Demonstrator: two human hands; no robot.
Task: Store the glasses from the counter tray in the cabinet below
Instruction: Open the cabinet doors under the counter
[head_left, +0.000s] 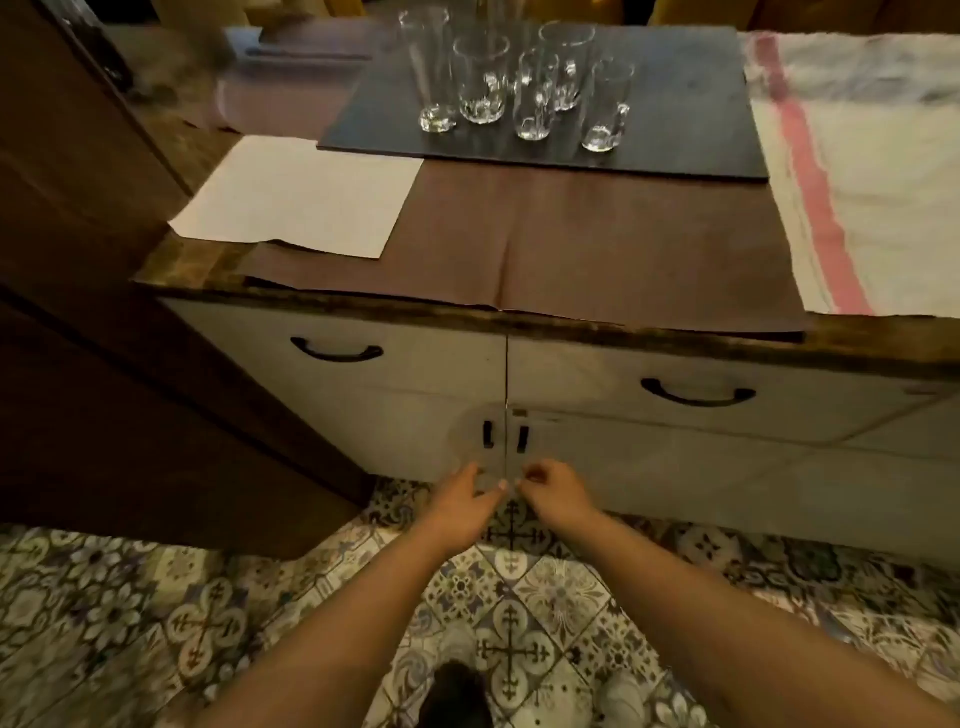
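Observation:
Several clear glasses (480, 78) stand on a dark flat tray (675, 130) at the back of the counter. Below, the two white cabinet doors (623, 467) are closed, their small black handles (522, 439) side by side at the middle seam. My left hand (467, 501) is low in front of that seam, gripping a faint clear glass (480, 457) that overlaps the left handle. Just right of the glass is my right hand (553, 491), fingers curled; whether it touches the glass is unclear.
Two drawers with curved black handles (337, 353) sit above the doors. On the counter lie brown paper (571, 249), a white sheet (301, 202) and a red-striped cloth (857, 182). A dark wooden panel (130, 389) stands at the left. The floor is patterned tile (208, 623).

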